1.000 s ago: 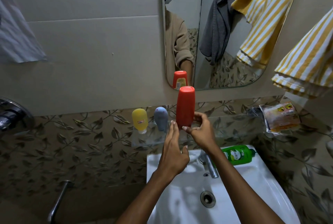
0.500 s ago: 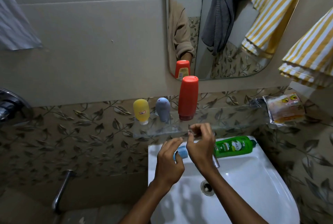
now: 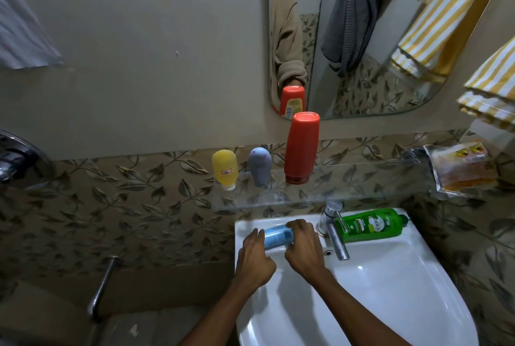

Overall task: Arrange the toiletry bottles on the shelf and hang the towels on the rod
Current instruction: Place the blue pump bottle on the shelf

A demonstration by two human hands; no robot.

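On the glass shelf (image 3: pixel 362 187) stand a yellow bottle (image 3: pixel 224 169), a small grey bottle (image 3: pixel 259 165) and a tall red bottle (image 3: pixel 301 147), all cap down. A light blue bottle (image 3: pixel 278 237) lies on the back ledge of the white sink (image 3: pixel 390 290). My right hand (image 3: pixel 302 248) is wrapped over its right end, and my left hand (image 3: pixel 255 259) touches its left end with fingers extended. A green bottle (image 3: pixel 370 224) lies on its side right of the tap. A yellow striped towel (image 3: pixel 490 89) hangs at the right edge.
A chrome tap (image 3: pixel 333 227) stands between the blue and green bottles. A plastic packet (image 3: pixel 462 170) rests on the shelf's right end. The mirror (image 3: pixel 348 39) reflects a grey towel and a striped towel. A white cloth (image 3: pixel 22 33) hangs top left; a metal pipe (image 3: pixel 101 287) sits low left.
My hands left the red bottle standing on the shelf and dropped to the sink ledge, where they now close around the blue bottle. The camera tilted downward.
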